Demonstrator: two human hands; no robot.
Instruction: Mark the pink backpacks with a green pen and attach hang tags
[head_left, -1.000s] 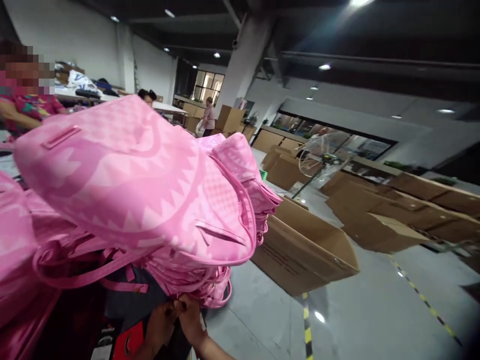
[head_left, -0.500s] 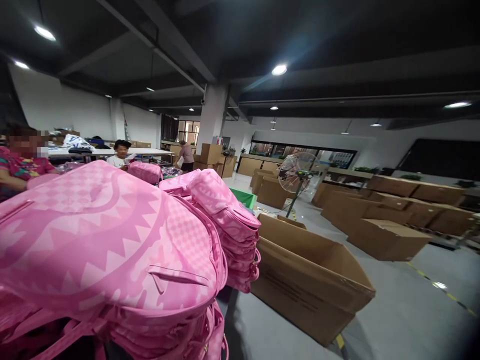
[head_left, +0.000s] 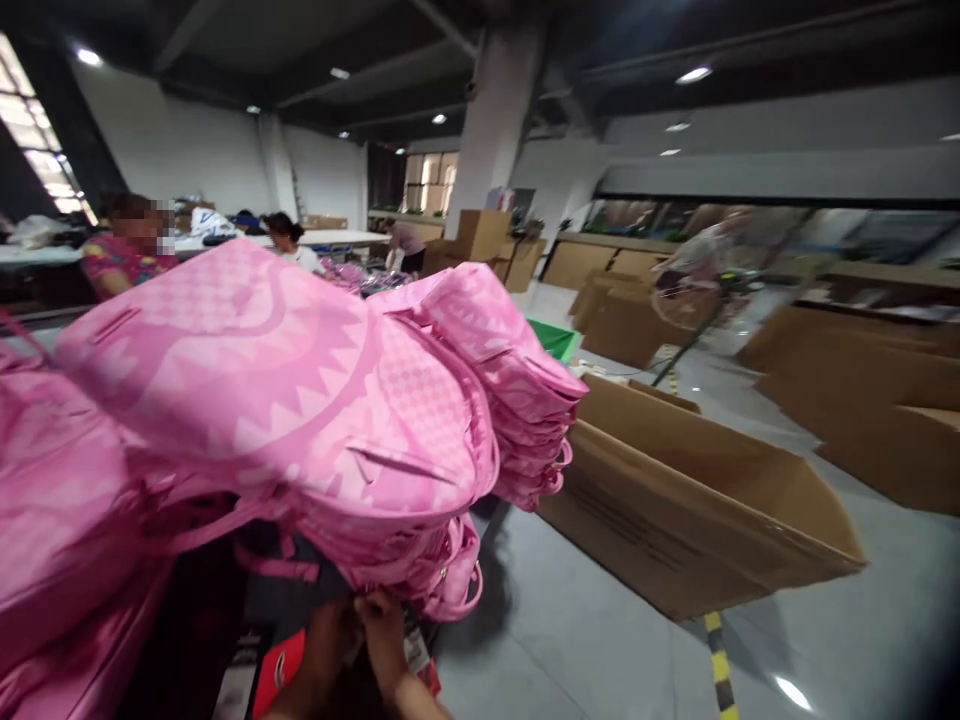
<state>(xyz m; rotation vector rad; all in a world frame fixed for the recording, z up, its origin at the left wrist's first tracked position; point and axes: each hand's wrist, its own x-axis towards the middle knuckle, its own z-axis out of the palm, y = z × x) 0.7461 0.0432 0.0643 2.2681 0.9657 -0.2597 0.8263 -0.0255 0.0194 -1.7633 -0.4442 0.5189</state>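
Note:
Low in the head view, my left hand (head_left: 330,640) and my right hand (head_left: 382,630) are close together, fingers bent inward. Whatever they grip is too dark and small to make out. Just above them is a stack of pink backpacks (head_left: 300,370) with a light shark-tooth and checker print, straps (head_left: 225,525) hanging from its near side. A red tag (head_left: 281,672) with a white mark lies left of my left hand. Another white and red tag (head_left: 417,650) shows beside my right wrist.
More pink bags (head_left: 67,540) are piled at left, and a second stack (head_left: 517,380) stands behind. An open cardboard box (head_left: 675,540) sits on the floor at right. Beyond are a fan (head_left: 694,275), more cartons (head_left: 862,390), a green bin (head_left: 553,340) and co-workers (head_left: 124,245).
The view has tilted down and turned left, so the bags sit higher and farther right. Both my hands and the red tags have come into sight at the bottom.

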